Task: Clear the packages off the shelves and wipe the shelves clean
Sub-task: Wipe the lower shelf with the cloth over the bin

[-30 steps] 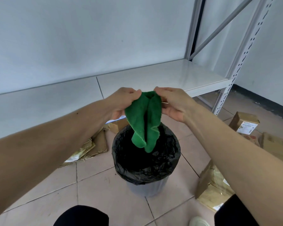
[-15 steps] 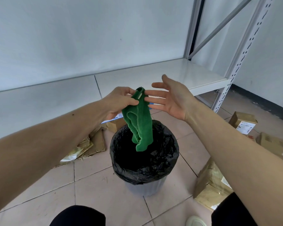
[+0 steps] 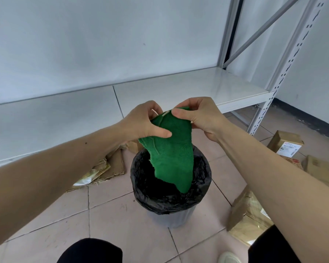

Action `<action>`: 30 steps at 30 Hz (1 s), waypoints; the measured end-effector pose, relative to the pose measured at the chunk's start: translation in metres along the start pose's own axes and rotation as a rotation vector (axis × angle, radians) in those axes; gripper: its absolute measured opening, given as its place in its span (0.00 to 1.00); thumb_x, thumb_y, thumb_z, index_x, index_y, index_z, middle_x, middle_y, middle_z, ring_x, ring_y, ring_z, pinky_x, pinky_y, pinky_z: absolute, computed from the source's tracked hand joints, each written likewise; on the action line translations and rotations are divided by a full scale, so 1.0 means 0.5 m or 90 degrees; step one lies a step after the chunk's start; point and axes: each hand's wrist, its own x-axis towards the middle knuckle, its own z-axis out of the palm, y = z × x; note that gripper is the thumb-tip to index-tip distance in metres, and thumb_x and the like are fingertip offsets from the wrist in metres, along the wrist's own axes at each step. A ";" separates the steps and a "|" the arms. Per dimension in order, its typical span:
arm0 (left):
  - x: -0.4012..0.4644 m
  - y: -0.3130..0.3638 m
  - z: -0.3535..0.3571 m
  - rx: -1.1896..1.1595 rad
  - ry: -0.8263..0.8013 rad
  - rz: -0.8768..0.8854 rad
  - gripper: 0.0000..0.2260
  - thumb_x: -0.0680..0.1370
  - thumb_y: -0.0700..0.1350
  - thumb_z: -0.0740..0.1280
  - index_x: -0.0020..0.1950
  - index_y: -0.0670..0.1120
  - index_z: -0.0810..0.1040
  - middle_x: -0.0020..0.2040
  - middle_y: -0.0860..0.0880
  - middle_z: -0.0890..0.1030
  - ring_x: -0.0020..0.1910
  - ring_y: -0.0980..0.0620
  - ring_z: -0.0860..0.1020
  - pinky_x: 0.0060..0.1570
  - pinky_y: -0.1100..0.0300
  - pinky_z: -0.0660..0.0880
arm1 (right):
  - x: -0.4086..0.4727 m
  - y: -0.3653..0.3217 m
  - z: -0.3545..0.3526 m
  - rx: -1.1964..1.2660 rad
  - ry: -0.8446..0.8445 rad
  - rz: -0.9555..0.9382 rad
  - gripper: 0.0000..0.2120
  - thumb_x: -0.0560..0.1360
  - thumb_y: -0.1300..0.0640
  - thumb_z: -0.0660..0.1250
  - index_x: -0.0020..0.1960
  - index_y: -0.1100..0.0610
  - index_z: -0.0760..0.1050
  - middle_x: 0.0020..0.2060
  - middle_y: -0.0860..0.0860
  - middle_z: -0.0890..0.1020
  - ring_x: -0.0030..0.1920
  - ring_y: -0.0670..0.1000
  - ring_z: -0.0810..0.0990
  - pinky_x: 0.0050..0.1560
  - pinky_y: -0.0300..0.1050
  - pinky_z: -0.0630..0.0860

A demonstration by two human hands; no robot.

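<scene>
In front of the bare white metal shelf (image 3: pixel 179 88), a grey bin lined with a black plastic bag (image 3: pixel 171 200) stands on the tiles. Over it hangs a green terry cloth (image 3: pixel 171 154), pinched at its top by the left hand (image 3: pixel 142 122) and right hand (image 3: pixel 199 116); its tip seems to dip inside.

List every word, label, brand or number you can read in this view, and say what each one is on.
No text here can be read.
White label on the brown box: red logo mark and barcode lines, too small to read.
Red print on the package beside it: blurred.
Label on the padded envelope: too small.
Small tag on the green cloth: no print visible.
White paper on the flattened cardboard: illegible.
</scene>
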 end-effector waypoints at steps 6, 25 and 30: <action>-0.012 -0.031 0.001 -0.007 0.056 0.046 0.12 0.68 0.40 0.71 0.48 0.51 0.74 0.42 0.49 0.83 0.42 0.47 0.82 0.46 0.52 0.79 | -0.006 -0.019 -0.005 -0.009 0.021 -0.026 0.09 0.65 0.65 0.80 0.42 0.62 0.83 0.33 0.52 0.84 0.33 0.48 0.83 0.34 0.43 0.81; -0.001 0.030 -0.076 -0.064 0.127 0.040 0.12 0.70 0.33 0.76 0.51 0.45 0.83 0.38 0.52 0.85 0.37 0.59 0.82 0.39 0.67 0.79 | -0.002 -0.072 -0.062 -0.267 0.014 -0.105 0.08 0.70 0.59 0.78 0.47 0.53 0.83 0.39 0.48 0.85 0.41 0.44 0.84 0.44 0.38 0.81; -0.004 -0.023 -0.016 0.096 0.092 -0.037 0.09 0.68 0.39 0.78 0.48 0.47 0.86 0.35 0.56 0.83 0.38 0.62 0.81 0.50 0.62 0.79 | -0.018 0.017 -0.021 -0.511 -0.052 -0.039 0.09 0.69 0.53 0.77 0.48 0.46 0.81 0.42 0.43 0.84 0.49 0.46 0.83 0.56 0.50 0.79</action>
